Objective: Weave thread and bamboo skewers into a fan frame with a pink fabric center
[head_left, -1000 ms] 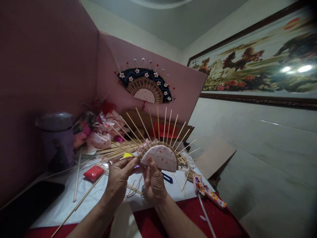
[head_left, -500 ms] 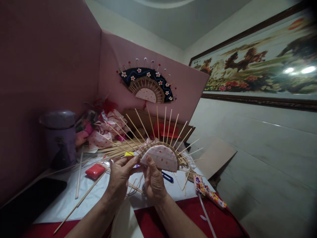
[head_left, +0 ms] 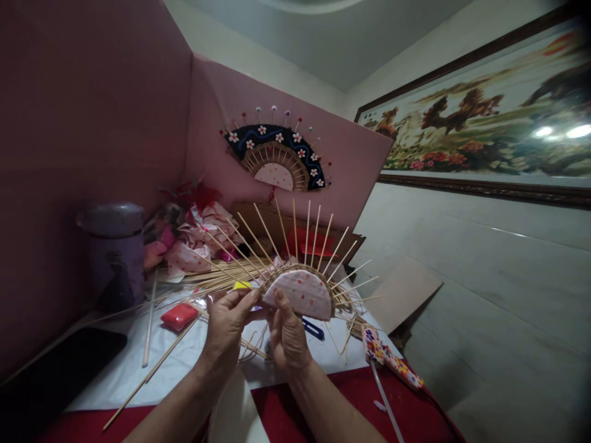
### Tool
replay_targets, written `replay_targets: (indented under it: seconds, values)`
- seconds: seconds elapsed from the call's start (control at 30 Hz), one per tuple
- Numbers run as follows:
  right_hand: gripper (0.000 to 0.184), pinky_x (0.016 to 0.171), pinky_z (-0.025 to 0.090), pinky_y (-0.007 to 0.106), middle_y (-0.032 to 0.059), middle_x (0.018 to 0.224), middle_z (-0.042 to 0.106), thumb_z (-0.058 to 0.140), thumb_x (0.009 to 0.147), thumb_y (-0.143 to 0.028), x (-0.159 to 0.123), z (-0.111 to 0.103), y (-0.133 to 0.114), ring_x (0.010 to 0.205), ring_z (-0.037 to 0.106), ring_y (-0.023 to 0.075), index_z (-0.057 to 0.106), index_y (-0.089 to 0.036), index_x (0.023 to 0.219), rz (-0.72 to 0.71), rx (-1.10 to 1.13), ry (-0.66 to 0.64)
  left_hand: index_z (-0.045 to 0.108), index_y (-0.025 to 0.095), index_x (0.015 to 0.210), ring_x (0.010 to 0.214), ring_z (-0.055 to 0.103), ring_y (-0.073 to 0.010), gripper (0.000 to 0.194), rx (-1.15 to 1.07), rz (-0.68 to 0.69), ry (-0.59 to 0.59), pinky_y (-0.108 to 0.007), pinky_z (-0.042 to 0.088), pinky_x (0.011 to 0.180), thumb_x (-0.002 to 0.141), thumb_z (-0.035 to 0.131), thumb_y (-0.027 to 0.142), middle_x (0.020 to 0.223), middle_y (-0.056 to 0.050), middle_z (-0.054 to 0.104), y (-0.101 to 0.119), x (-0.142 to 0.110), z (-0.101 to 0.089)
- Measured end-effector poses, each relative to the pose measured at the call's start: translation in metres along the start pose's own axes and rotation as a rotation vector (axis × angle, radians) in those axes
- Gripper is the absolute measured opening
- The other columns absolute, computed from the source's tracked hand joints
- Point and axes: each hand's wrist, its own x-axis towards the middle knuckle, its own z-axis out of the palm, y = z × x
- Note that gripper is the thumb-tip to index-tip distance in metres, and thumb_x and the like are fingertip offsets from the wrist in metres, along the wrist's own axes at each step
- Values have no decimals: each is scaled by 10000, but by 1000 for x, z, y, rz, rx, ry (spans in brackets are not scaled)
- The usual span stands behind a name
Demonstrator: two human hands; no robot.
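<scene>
Both hands hold up a half-round fan covered in pink dotted cloth, with thin wooden sticks spreading from its curved edge and twine along that edge. My left hand pinches its left corner between thumb and fingers. Its lower edge sits in my right hand, thumb on the cloth front and fingers behind, mostly hidden. Below and behind the fan lies a blue-handled tool, partly covered. A finished-looking fan, dark blue with white flowers, hangs on the pink panel ahead.
Loose wooden sticks lie behind the hands beside crumpled dotted cloth. On the left are a purple canister, a red packet and a dark flat object. A flower-patterned glue gun rests on the right.
The view has shifted very slightly, so the background sits a little further right. Both hands keep the same hold on the fan.
</scene>
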Motion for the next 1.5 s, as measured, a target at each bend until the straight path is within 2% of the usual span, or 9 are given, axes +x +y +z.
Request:
replay_targets:
  seconds: [0.13,0.37,0.53,0.7,0.93,1.17,1.33,1.5]
  values:
    - [256,830,476,345,45,891,726,745,674,-343,-1,1,-1,856,649,194,694,-170,856,1,0,8,672,120,719,670,653,-176,159,-21,19,-39,-341,557,670,658,731,254,693,-28,673,2,-2,1]
    - [234,774,489,323,28,893,723,759,650,-342,0,1,-3,849,646,184,693,-188,814,18,8,42,593,139,784,678,666,-182,238,22,55,15,-326,557,646,639,741,255,711,-23,680,-1,1,-1]
    - [217,730,486,264,11,870,724,770,632,-293,1,-2,-2,816,638,148,697,-191,808,33,36,105,514,165,744,639,659,-167,293,119,154,45,-308,561,609,617,761,257,656,7,663,-1,1,1]
    - [216,676,483,263,-2,841,722,778,604,-264,0,-1,-3,749,632,141,695,-196,792,18,20,134,526,168,720,648,659,-156,255,150,206,48,-290,559,640,632,749,257,664,1,670,2,-3,4]
    - [256,648,468,248,5,866,722,797,587,-280,-2,0,-5,789,634,147,692,-196,805,35,-3,154,535,167,745,657,668,-167,288,88,179,79,-303,561,641,608,770,260,678,-3,684,-1,-1,1]
    - [294,650,475,239,9,906,721,807,579,-258,-1,-2,-3,770,627,135,694,-192,842,59,60,118,555,158,733,623,657,-136,290,37,160,71,-267,553,640,579,795,206,658,22,669,-2,1,-2]
    - [282,627,477,213,-6,836,725,796,609,-325,1,-5,-3,739,630,116,694,-193,837,111,95,109,561,155,762,688,675,-156,262,19,137,40,-285,555,685,620,777,200,699,-4,695,-3,-1,-2]
    - [306,574,469,200,3,863,725,794,618,-294,2,-7,-2,741,631,120,688,-188,885,153,145,81,604,143,765,689,677,-167,297,-54,72,65,-293,558,679,559,809,206,701,-20,704,-1,0,-1]
